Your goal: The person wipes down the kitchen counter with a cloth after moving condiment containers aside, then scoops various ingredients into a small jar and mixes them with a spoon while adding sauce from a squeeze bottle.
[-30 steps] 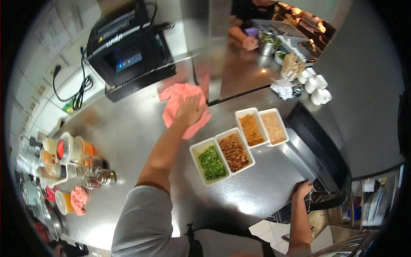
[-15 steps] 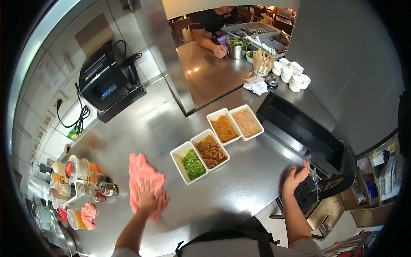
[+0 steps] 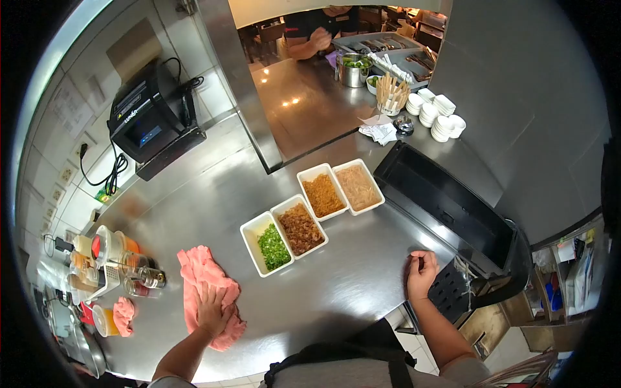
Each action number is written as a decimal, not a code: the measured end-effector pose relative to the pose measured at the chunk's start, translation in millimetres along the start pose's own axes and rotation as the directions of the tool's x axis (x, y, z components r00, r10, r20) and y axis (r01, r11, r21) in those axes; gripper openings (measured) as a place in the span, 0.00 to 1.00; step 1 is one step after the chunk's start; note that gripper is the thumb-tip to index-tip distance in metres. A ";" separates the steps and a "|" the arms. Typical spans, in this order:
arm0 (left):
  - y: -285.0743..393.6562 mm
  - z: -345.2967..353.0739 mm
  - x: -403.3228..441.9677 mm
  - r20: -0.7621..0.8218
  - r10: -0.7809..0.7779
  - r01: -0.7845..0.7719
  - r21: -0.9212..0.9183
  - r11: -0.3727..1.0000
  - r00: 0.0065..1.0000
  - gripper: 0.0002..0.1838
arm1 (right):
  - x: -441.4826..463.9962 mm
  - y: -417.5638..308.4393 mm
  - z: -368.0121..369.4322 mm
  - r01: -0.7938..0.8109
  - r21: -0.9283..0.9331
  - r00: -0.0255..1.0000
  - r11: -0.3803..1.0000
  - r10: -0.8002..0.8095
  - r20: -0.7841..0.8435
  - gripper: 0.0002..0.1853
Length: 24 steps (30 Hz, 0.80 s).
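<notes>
Left hand (image 3: 212, 312): my fingers spread over the pink cloth (image 3: 202, 269) on the table (image 3: 343, 278).
Right hand (image 3: 422, 278): fingers curled, near the table edge.
Risk: sweeping too wide, I could knock the glass jar (image 3: 152, 278) or green-filled tub (image 3: 253, 235).

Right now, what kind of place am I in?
Probably a restaurant kitchen's serving counter: four white tubs of chopped toppings, stacked small white dishes, and a pass-through opening onto another worktop.

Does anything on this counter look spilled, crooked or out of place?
I see no spill or damage. The four white tubs stand in two staggered pairs, not one line, and loose papers lie untidily beside the bell. The pink cloth under the left hand is rumpled.
</notes>
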<state>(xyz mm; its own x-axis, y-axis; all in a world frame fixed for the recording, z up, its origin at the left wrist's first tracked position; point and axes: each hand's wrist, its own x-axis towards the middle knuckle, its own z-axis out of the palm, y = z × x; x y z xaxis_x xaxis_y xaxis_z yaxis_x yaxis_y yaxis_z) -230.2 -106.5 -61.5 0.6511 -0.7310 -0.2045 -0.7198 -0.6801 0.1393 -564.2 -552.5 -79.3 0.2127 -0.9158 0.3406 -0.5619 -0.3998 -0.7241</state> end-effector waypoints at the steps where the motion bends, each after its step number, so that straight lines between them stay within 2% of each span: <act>1: 3.2 -7.1 5.8 0.007 0.019 -0.019 0.003 1.000 1.000 0.35 | 0.6 -1.7 -1.2 0.007 -0.037 1.000 0.999 -0.006 0.015 0.03; 3: 8.0 -17.1 23.2 0.013 -0.015 0.014 0.065 0.998 1.000 0.36 | 1.3 -0.9 0.6 0.043 -0.031 0.999 0.999 -0.043 0.004 0.03; 7: -10.8 -8.6 78.1 -0.160 -0.088 0.086 -0.017 0.996 0.983 0.35 | 2.9 -6.0 0.3 0.040 -0.064 0.998 0.997 -0.037 0.058 0.04; 9: -0.7 -24.5 107.0 -0.135 -0.205 0.202 -0.033 0.979 0.970 0.35 | 5.0 -9.2 -1.2 0.045 -0.074 0.996 0.996 -0.039 0.085 0.04; 10: 5.3 -28.5 116.0 -0.138 -0.212 0.209 -0.036 0.977 0.968 0.35 | 5.3 -9.5 -0.8 0.052 -0.085 0.994 0.995 -0.044 0.097 0.05; 12: 19.8 -26.3 125.3 -0.201 -0.339 0.325 -0.102 0.940 0.919 0.36 | 5.0 -7.6 0.1 0.066 -0.094 0.992 0.993 -0.055 0.112 0.06; 14: 29.7 -4.1 124.0 -0.220 -0.337 0.331 -0.068 0.941 0.915 0.37 | 5.3 -4.1 1.3 0.092 -0.115 0.989 0.989 -0.077 0.123 0.07; 17: 71.1 1.9 88.8 -0.196 -0.341 0.350 0.014 0.937 0.919 0.39 | 4.3 -5.3 -0.5 0.122 -0.080 0.987 0.989 -0.112 0.119 0.08; 19: 98.8 6.7 50.5 -0.152 -0.232 0.235 0.005 0.972 0.961 0.38 | 4.8 -3.4 -1.7 0.135 -0.079 0.983 0.988 -0.124 0.132 0.08; 20: 111.1 3.8 26.0 -0.150 -0.244 0.247 0.006 0.969 0.958 0.38 | 4.5 -2.5 -2.2 0.154 -0.080 0.981 0.985 -0.143 0.129 0.08; 22: 125.8 3.5 -26.7 -0.034 -0.070 0.072 0.059 0.996 0.997 0.35 | 5.0 0.9 -1.6 0.193 -0.084 0.974 0.978 -0.181 0.135 0.07; 23: 119.1 14.7 -51.6 -0.029 -0.088 0.089 0.056 0.994 0.996 0.35 | 3.4 2.8 -0.7 0.200 -0.078 0.971 0.977 -0.187 0.151 0.07; 24: 106.3 27.2 -78.0 -0.060 -0.137 0.131 -0.095 0.987 0.989 0.34 | 3.7 4.2 0.3 0.202 -0.088 0.971 0.975 -0.188 0.150 0.07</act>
<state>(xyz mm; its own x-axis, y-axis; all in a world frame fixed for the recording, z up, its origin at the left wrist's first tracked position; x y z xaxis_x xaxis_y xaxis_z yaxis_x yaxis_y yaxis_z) -364.1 -120.3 -57.0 0.7568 -0.6330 -0.1626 -0.6022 -0.7721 0.2030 -565.5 -557.6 -81.3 0.4317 -0.8194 0.3771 -0.5754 -0.5721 -0.5846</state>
